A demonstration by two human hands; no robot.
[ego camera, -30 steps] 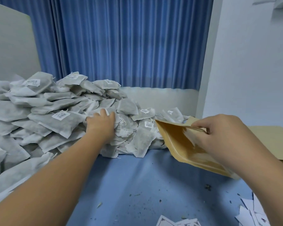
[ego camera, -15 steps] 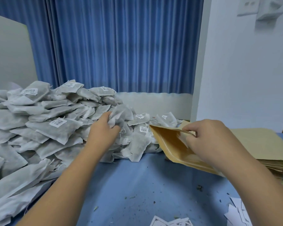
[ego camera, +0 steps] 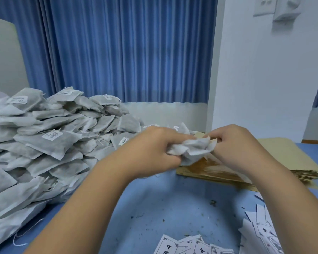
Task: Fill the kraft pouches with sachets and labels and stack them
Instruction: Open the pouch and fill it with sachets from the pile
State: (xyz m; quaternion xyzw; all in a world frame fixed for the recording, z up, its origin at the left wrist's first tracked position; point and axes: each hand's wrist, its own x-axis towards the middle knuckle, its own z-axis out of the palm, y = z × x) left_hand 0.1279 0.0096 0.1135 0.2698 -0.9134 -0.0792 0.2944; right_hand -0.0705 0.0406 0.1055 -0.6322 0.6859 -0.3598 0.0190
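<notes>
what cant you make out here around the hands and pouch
Head view:
- kraft pouch mouth: hidden by the right hand and crumpled sachet; whether it is inside, cannot tell.
- left hand grip: fingertips buried in sachet.
- labels: cut off by bottom edge, print too small.
- sachet pile: cut off at left edge.

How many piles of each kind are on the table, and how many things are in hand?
Sachet heap: 1
Pouch stack: 1
Label scatter: 1
Sachet wad in left hand: 1
Pouch in right hand: 1
Total: 5
</notes>
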